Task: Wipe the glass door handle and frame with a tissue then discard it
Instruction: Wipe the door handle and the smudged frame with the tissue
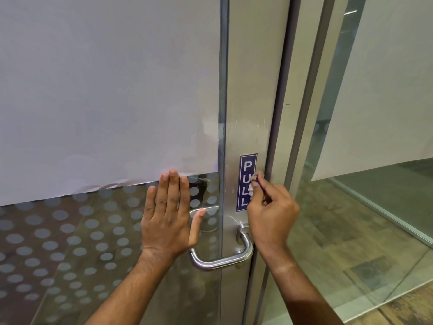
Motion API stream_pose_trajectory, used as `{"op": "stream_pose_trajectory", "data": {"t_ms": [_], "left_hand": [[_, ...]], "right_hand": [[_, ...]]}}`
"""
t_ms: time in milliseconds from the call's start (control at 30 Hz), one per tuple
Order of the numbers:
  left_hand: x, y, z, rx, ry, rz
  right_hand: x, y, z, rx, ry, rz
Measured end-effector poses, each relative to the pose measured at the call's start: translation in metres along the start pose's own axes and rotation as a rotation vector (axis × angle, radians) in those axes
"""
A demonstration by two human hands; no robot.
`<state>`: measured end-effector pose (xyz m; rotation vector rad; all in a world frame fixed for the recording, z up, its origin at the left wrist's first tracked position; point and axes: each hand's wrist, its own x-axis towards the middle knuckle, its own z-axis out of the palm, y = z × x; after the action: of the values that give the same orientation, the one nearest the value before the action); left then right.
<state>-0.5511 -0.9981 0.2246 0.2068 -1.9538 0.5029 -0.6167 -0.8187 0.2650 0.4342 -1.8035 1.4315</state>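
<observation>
My left hand [167,219] lies flat with straight fingers on the glass door [105,242], just left of the metal door frame [248,90]. My right hand [270,207] pinches a small white tissue [250,187] and presses it against the frame at the blue PULL sticker [246,181]. The curved steel door handle [222,260] sits below both hands, untouched. Most of the tissue is hidden by my fingers.
White paper [105,90] covers the upper glass, and frosted dots pattern the lower part. To the right stand a second metal post [311,90] and another glass panel [375,195], with wood-look floor [351,266] behind it.
</observation>
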Motion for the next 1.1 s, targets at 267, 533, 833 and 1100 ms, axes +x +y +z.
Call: {"op": "stream_pose_trajectory", "data": {"t_ms": [267,533,833,1100], "left_hand": [[0.000,0.000,-0.001,-0.009,-0.013,0.002],[0.001,0.000,-0.001,-0.002,-0.014,-0.006],[0.003,0.001,-0.003,0.001,-0.009,-0.016],[0.001,0.001,-0.003,0.004,-0.013,-0.018]], "right_hand": [[0.034,-0.027,0.005,-0.066,-0.037,-0.357],[-0.031,0.013,-0.005,-0.216,-0.377,-0.432],[-0.003,0.001,-0.001,-0.123,-0.277,-0.334],[-0.027,0.007,-0.005,-0.161,-0.324,-0.302]]}}
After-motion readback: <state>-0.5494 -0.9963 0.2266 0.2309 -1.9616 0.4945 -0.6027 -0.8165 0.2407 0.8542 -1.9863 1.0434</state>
